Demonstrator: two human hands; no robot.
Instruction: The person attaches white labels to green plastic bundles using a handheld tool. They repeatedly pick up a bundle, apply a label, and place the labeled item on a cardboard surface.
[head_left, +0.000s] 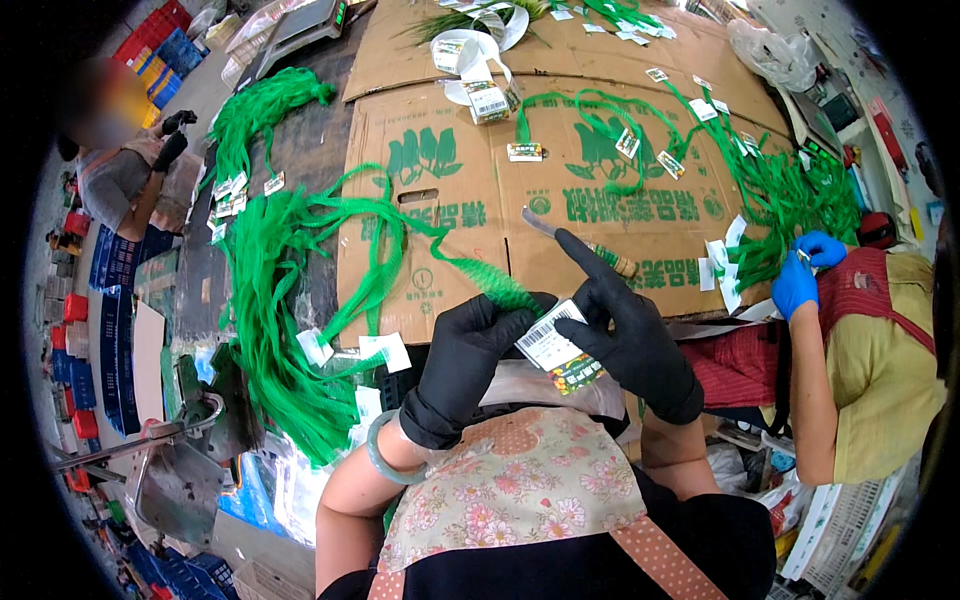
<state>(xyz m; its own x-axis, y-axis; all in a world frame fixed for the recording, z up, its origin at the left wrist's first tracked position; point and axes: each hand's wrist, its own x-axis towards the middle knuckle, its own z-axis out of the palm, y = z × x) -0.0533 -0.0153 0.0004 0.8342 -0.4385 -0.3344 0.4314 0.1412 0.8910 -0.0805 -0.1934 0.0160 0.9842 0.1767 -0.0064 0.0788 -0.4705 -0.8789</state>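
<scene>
My left hand (476, 352), in a black glove, pinches the end of a green mesh netting strip (491, 281) just over the table's near edge. A printed barcode label (551, 341) is attached at that end. My right hand (634, 337), also gloved in black, grips the label's right side with its thumb, while its index finger points up and away. Beyond that finger lies a curved knife (615, 259) with a wrapped handle, partly hidden by my hand. A heap of green netting strips (277, 300), some with labels, lies left of my left hand.
Flattened cardboard (465, 262) covers the table. A label roll (487, 101) and tagged netting strips (630, 142) lie farther back. At right, a co-worker's blue-gloved hands (799, 281) work beside more netting (802, 195). Another person (127, 180) stands at left. Scales (300, 30) sit at the back.
</scene>
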